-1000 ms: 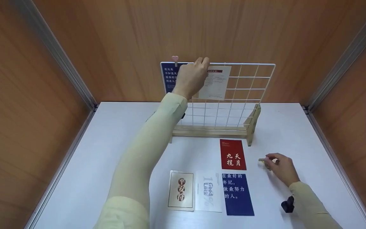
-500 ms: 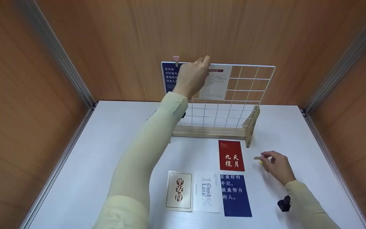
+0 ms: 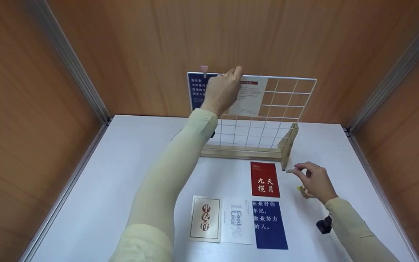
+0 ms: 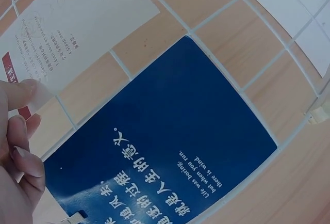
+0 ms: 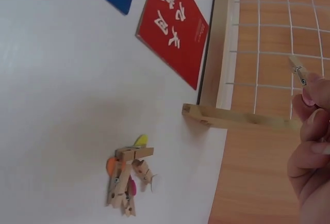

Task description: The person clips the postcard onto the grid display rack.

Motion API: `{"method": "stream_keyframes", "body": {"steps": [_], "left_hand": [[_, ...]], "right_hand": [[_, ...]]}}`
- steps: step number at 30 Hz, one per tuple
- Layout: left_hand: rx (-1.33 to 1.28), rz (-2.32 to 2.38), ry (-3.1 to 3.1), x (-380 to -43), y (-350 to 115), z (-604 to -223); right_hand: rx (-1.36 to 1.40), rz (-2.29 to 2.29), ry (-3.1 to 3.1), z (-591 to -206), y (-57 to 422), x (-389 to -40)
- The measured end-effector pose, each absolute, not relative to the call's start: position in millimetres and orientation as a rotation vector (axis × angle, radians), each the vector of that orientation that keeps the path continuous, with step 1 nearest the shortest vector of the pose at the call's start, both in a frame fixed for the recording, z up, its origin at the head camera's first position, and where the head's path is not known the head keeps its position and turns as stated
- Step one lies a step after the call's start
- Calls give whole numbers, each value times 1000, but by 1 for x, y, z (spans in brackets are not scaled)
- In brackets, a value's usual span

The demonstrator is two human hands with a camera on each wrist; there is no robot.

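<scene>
My left hand (image 3: 224, 89) is at the top edge of the white wire grid (image 3: 293, 78), where it pinches a white printed card (image 3: 249, 96) against the mesh. To its left hangs a dark blue card (image 4: 154, 115), under a clothespin with a pink heart (image 3: 204, 69). Between thumb and fingertips, my right hand (image 3: 316, 182) pinches a small wooden clothespin (image 5: 299, 70) with a bit of pink showing. It hovers by the right foot of the stand, above several mini clothespins (image 5: 121, 175) piled on the table.
The grid stands in a wooden base (image 3: 238, 152). On the white table lie a red card (image 3: 264, 178), a cream card (image 3: 205, 220), a pale "Good Luck" card (image 3: 236, 222) and a blue card (image 3: 269, 229). Wooden panels (image 3: 158, 36) enclose the table.
My right hand has moved up and forward from the clothespin pile toward the stand, carrying one clothespin. The left hand keeps its place on the white card. The head view has shifted slightly.
</scene>
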State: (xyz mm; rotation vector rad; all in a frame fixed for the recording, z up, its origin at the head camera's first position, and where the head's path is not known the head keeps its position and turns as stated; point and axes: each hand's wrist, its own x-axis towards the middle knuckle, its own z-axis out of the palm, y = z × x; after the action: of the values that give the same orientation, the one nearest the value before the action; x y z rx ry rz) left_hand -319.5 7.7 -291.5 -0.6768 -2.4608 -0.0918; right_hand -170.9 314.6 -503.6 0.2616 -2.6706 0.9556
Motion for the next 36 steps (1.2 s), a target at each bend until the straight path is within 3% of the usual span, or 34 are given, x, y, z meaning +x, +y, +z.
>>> {"method": "stream_keyframes", "body": {"steps": [13, 36], "left_hand": [[-674, -113, -2472, -322, 15, -295], [-626, -222, -2355, -325, 14, -308]], "right_hand": [[335, 948, -2618, -472, 303, -179], [685, 769, -2329, -319, 264, -237]]}}
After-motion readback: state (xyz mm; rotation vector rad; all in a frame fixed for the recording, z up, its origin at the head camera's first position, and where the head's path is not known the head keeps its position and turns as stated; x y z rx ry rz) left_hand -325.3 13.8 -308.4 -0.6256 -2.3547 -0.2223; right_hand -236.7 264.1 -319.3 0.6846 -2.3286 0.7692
